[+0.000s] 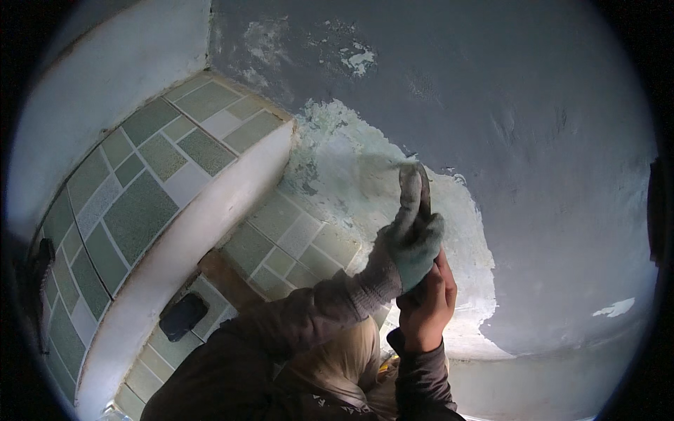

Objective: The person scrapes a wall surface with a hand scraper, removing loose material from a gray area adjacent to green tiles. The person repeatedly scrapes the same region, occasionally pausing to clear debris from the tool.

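My left hand [413,237], in a grey-green work glove, grips a dark, narrow hand tool [425,194]; its exact kind is hard to tell. The gloved index finger lies stretched along the tool, and the tip meets the wall near the upper edge of a pale stripped patch [368,163]. Just below, my bare right hand [429,310] closes around the dark lower end, its fingers reaching up to the glove. Part of the tool is hidden by both hands. Dark grey paint [542,210] surrounds the patch, whose border is ragged.
To the left rises a tiled ledge [142,221] with a white front edge [200,221]. Lower tiles [284,237] carry a black object [183,317] and a brown board-like piece [226,279]. My knee [342,358] is below the hands. A dark object [45,284] shows at far left.
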Demonstrator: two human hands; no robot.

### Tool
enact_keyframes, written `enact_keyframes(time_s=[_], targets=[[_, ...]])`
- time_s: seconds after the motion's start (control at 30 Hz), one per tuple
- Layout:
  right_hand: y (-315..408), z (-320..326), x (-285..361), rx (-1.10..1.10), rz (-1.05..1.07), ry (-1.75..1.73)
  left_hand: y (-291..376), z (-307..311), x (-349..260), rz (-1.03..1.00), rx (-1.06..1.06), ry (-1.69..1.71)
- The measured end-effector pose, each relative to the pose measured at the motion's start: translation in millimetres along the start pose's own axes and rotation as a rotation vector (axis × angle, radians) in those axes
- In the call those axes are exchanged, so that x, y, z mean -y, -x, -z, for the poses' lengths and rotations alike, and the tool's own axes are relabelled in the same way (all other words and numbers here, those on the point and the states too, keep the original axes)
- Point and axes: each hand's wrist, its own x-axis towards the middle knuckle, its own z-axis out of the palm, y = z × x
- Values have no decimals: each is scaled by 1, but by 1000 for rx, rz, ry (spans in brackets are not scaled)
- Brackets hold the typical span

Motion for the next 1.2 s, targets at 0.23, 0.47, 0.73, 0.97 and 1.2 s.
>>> enact_keyframes(time_s=[0.23,0.47,0.73,0.97,1.2], targets=[[0,2,-1,89,-41,-21,0,3,4,101,-32,341],[-8,-9,-2,96,-31,5,-8,14,8,67,6,303],[-19,-33,2,137,12,34,-26,36,1,257,-31,528],[-13,-33,2,52,33,94,-17,16,18,33,-110,439],[-8,-31,5,45,7,69,-16,21,5,147,-97,302]])
